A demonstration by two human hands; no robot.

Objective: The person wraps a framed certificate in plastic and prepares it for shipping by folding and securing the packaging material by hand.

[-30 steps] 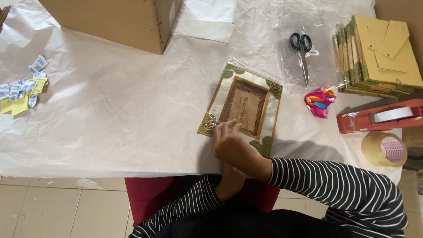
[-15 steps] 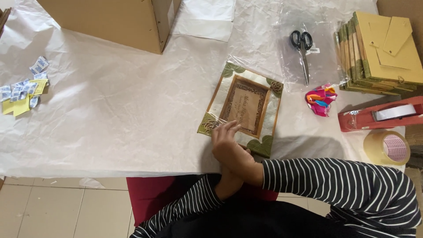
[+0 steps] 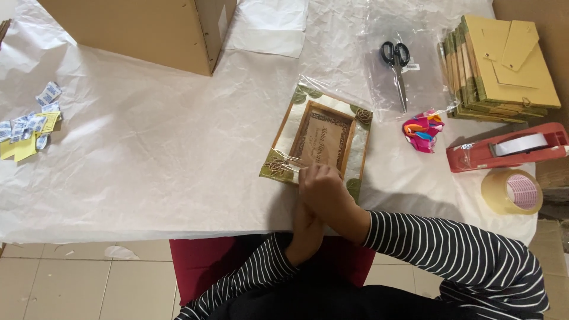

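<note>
A person in a striped long-sleeved top works at a desk (image 3: 148, 154) covered in crinkled white paper, both hands meeting at the near edge of a picture frame (image 3: 320, 139). The frame, in a clear plastic sleeve, lies flat near the middle of the desk's front edge, slightly turned; it has a pale border with green leaf motifs at the corners and a brown inner panel. The right hand (image 3: 323, 189) rests on the frame's lower edge, fingers curled down over it; how firmly it grips cannot be told. The left hand (image 3: 305, 228) lies under the right one and is mostly hidden, so its state cannot be told.

A large cardboard box (image 3: 136, 29) stands at the far side, its contents out of sight. Scissors (image 3: 397, 62) lie on a clear plastic bag (image 3: 415, 89). To the right are a stack of tan card folders (image 3: 504, 68), a bundle of coloured bits (image 3: 421, 130), a red tape dispenser (image 3: 507, 148) and a roll of tape (image 3: 512, 191). Small blue and yellow packets (image 3: 26, 127) sit at the left edge.
</note>
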